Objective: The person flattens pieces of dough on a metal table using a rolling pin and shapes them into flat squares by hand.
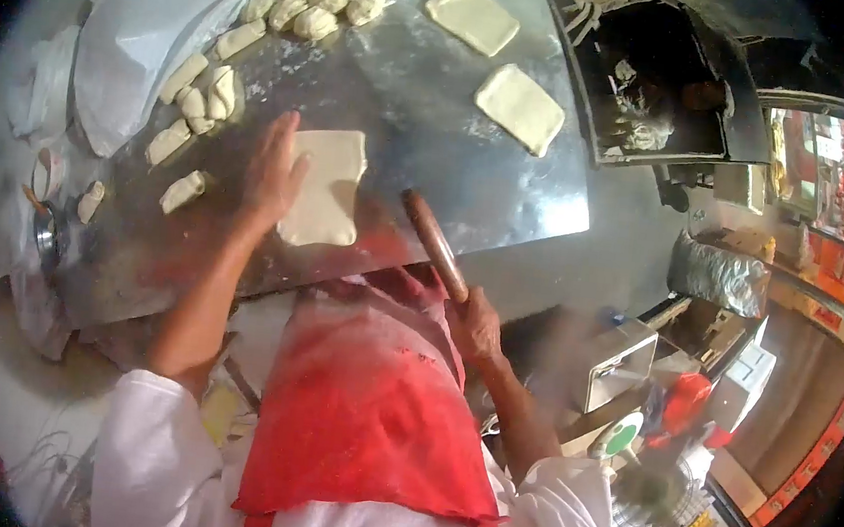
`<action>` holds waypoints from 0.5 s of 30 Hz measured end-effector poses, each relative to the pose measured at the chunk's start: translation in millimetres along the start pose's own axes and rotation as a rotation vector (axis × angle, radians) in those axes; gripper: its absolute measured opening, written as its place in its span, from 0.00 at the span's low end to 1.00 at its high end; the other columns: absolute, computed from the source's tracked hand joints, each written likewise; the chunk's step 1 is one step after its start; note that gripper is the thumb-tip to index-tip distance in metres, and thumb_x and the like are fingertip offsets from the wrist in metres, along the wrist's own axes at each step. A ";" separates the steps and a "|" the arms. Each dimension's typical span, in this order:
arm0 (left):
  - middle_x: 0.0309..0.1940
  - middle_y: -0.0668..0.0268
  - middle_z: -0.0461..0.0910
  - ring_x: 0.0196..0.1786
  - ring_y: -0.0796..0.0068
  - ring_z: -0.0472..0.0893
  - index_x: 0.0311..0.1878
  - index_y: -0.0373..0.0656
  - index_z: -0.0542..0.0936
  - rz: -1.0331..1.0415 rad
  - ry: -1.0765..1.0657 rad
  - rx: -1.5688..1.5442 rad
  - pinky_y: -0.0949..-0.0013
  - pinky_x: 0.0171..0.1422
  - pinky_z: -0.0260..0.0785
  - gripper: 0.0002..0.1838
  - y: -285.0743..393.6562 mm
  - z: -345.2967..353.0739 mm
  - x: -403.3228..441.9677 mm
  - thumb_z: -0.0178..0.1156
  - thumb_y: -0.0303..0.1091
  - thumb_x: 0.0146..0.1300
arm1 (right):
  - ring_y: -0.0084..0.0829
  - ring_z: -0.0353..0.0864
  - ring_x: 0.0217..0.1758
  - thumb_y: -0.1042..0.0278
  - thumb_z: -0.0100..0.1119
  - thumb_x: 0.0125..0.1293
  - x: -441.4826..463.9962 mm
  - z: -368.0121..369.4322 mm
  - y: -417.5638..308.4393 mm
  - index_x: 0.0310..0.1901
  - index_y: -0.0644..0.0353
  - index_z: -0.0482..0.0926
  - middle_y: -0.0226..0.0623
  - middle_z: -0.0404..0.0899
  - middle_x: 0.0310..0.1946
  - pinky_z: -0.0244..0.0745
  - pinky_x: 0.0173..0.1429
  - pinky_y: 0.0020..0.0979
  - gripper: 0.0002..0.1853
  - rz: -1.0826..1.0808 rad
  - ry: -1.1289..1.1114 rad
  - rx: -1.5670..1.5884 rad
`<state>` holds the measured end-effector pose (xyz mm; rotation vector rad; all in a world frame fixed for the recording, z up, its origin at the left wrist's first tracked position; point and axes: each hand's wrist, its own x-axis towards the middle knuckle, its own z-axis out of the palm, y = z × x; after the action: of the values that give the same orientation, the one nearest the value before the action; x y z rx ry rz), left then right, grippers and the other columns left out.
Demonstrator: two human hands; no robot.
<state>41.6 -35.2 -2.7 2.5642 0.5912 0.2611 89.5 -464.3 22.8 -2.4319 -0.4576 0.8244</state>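
Note:
A flat rectangular sheet of dough [324, 195] lies on the metal worktop near its front edge. My left hand [275, 175] rests along the sheet's left side, fingers stretched out and the thumb over the dough. In my right hand [478, 326] is a wooden rolling pin [434, 242], gripped at its near end. The pin points up and to the left, to the right of the sheet and apart from it.
Several dough pieces [314, 23] sit at the worktop's far left. Two more rolled sheets, an upper one [473, 18] and a lower one [520, 109], lie at the far right. Plastic sheeting [132, 78] borders the left. A dark metal box [664, 84] stands beyond the right edge.

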 end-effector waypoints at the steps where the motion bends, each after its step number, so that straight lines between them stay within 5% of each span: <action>1: 0.71 0.51 0.78 0.73 0.46 0.75 0.73 0.43 0.76 -0.103 -0.036 0.017 0.50 0.73 0.70 0.29 -1.6 1.7 13.2 0.66 0.34 0.69 | 0.65 0.84 0.41 0.58 0.69 0.72 5.6 -9.8 3.3 0.47 0.62 0.72 0.58 0.83 0.36 0.75 0.44 0.58 0.18 0.031 -0.035 -0.016; 2: 0.71 0.51 0.78 0.73 0.46 0.75 0.73 0.43 0.76 -0.102 -0.025 0.020 0.50 0.73 0.70 0.29 -4.9 -1.1 23.7 0.66 0.34 0.69 | 0.65 0.84 0.41 0.58 0.70 0.72 12.8 -19.7 9.0 0.47 0.62 0.72 0.58 0.83 0.35 0.75 0.45 0.58 0.18 0.059 -0.072 -0.031; 4: 0.60 0.52 0.83 0.60 0.47 0.82 0.59 0.42 0.82 -0.230 -0.418 0.138 0.52 0.62 0.75 0.17 -3.6 -18.5 43.1 0.66 0.32 0.69 | 0.64 0.85 0.43 0.58 0.70 0.71 23.6 -33.5 36.6 0.47 0.62 0.73 0.58 0.85 0.36 0.76 0.46 0.59 0.18 0.043 -0.092 0.003; 7: 0.47 0.60 0.86 0.47 0.60 0.84 0.49 0.40 0.80 -0.057 -0.297 -0.050 0.57 0.54 0.75 0.08 25.4 -31.2 37.5 0.66 0.30 0.71 | 0.63 0.87 0.46 0.58 0.70 0.70 39.2 -69.2 73.5 0.49 0.60 0.74 0.57 0.87 0.39 0.79 0.48 0.58 0.18 -0.039 -0.128 0.025; 8: 0.47 0.60 0.86 0.47 0.60 0.84 0.49 0.40 0.80 -0.058 -0.299 -0.036 0.57 0.54 0.75 0.08 38.8 -38.7 35.6 0.66 0.30 0.71 | 0.64 0.87 0.46 0.56 0.69 0.71 42.4 -84.4 81.6 0.52 0.59 0.73 0.56 0.87 0.41 0.80 0.48 0.58 0.20 -0.089 -0.168 -0.011; 11: 0.38 0.72 0.81 0.43 0.84 0.76 0.47 0.40 0.78 -0.432 -0.424 -0.543 0.70 0.50 0.71 0.05 72.1 -66.0 38.2 0.64 0.30 0.76 | 0.63 0.87 0.44 0.55 0.69 0.71 56.5 -115.0 109.5 0.52 0.57 0.73 0.53 0.87 0.40 0.81 0.45 0.57 0.19 -0.149 -0.188 -0.049; 15: 0.45 0.72 0.83 0.46 0.84 0.78 0.57 0.42 0.80 -0.517 -0.224 -0.581 0.70 0.51 0.71 0.11 77.3 -85.2 76.0 0.64 0.33 0.77 | 0.63 0.86 0.36 0.60 0.69 0.71 78.0 -143.9 126.9 0.48 0.57 0.75 0.52 0.85 0.31 0.78 0.37 0.57 0.15 -0.262 -0.127 -0.034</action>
<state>112.5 -25.5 115.1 1.7842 0.9075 -0.0353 258.5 -583.4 10.9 -2.2933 -0.8244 0.8641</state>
